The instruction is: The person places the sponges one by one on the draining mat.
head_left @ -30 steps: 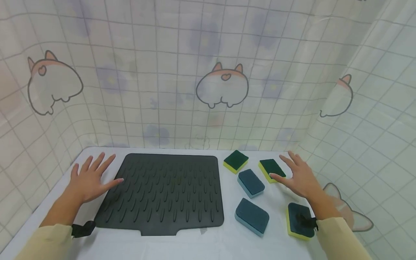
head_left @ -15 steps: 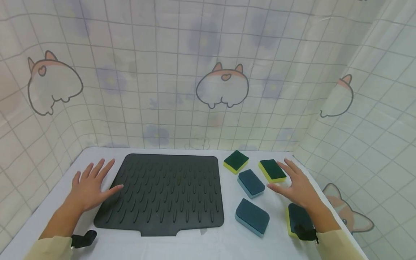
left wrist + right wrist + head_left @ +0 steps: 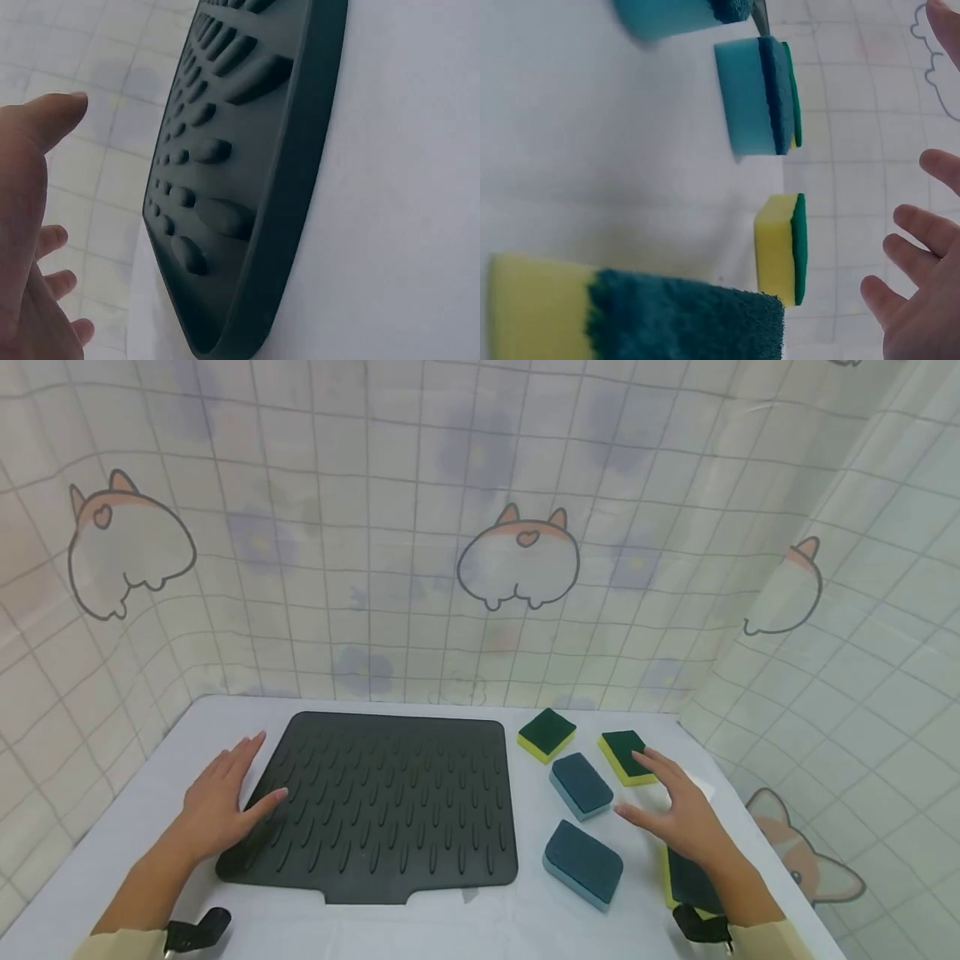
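A dark grey draining mat (image 3: pixel 375 802) with raised oval ridges lies on the left half of the white table. My left hand (image 3: pixel 220 806) hovers at its left edge, thumb out over the mat, holding nothing. On the right lie several sponges: a green-and-yellow sponge (image 3: pixel 547 733) at the back, another green-and-yellow sponge (image 3: pixel 626 756), a blue sponge (image 3: pixel 581 785), a second blue sponge (image 3: pixel 583 862), and a yellow sponge with a dark blue-green top (image 3: pixel 688 881). My right hand (image 3: pixel 682 810), fingers spread and empty, is over the sponges at the right, partly covering the last one.
A white cloth covers the table (image 3: pixel 360 931). Behind it and at both sides hangs a checked curtain (image 3: pixel 405 568) with cartoon animal prints. Black wrist straps (image 3: pixel 198 931) show at both sleeves.
Both hands have come down and slightly nearer the body; the left fingers have drawn closer together. The right hand has moved lower over the right-hand sponges. The mat and sponges stay put.
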Demonstrator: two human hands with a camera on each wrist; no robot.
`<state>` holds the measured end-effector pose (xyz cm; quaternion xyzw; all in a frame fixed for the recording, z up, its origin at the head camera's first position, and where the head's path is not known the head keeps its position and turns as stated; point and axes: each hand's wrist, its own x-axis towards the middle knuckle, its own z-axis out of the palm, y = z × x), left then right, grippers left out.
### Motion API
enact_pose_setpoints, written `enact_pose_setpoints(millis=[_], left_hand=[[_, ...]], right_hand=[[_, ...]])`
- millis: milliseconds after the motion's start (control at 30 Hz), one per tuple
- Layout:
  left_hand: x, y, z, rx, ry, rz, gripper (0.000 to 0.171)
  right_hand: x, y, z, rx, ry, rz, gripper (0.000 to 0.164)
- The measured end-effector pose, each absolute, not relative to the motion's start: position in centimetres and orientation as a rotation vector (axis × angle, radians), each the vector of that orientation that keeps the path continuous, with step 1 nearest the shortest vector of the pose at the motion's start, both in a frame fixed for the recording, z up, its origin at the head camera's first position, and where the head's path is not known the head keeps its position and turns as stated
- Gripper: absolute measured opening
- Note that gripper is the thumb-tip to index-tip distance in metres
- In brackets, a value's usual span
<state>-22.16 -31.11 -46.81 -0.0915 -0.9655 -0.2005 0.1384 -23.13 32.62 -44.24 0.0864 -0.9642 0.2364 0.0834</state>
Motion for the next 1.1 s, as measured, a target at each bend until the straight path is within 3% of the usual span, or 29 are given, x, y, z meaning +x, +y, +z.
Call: enact_pose_setpoints(millis=[300, 667, 1100], left_hand=[[-21.4, -30.6, -47.2, -0.333, -2.788, -0.824, 0.083], [-21.2, -30.0, -47.8, -0.273, -2.723, -0.802, 0.065], [-21.7, -30.5, -48.0, -0.156, -2.79, -0.979, 0.061]], right_hand=[[-21.7, 31.8, -45.2, 0.235, -2.873, 0.818, 0.085], [-20.3, 30.6, -45.9, 0.162, -2.895, 0.915, 0.085], [-19.1, 29.5, -46.4, 0.118, -2.918, 1.13, 0.076]])
